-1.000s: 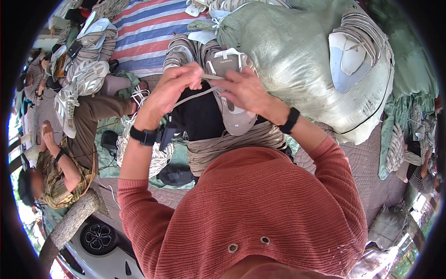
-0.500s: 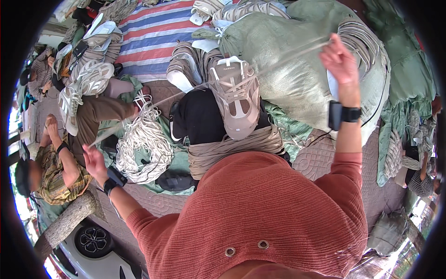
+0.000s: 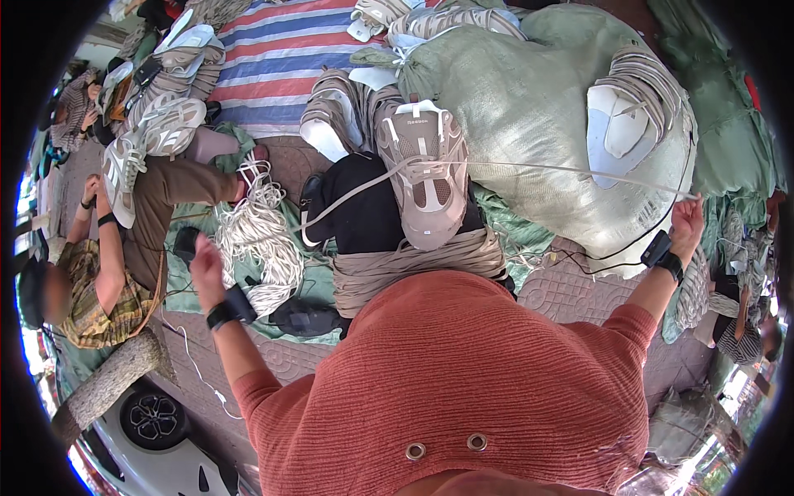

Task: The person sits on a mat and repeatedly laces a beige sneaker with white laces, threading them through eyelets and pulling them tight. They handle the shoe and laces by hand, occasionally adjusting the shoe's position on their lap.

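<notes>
A taupe shoe upper (image 3: 430, 217) with light trim rests toe toward me on my black-clad knee. A pale shoelace (image 3: 579, 171) passes through its upper eyelets. Far out to the right, my right hand (image 3: 686, 225) is closed, pinching the lace, which stretches nearly straight back to the upper. On the left side the lace sags in a curve over the knee toward the pile of white laces. My left hand (image 3: 208, 271) is raised beside that lace pile (image 3: 269, 223), its fingers smeared by motion; whether it grips the lace is unclear.
Bundled uppers (image 3: 337, 116) lie behind the knee, and another stack (image 3: 633, 116) sits on a large pale-green sack (image 3: 513, 91). A striped sheet (image 3: 285, 62) spreads at the back. Close on the left, a person (image 3: 103, 281) sits by more uppers. A thin cable (image 3: 198, 364) crosses the paving.
My right hand has swung outward and down to the right, drawing the lace along. My left hand has come inward, and the lace on that side has gone from taut to slack.
</notes>
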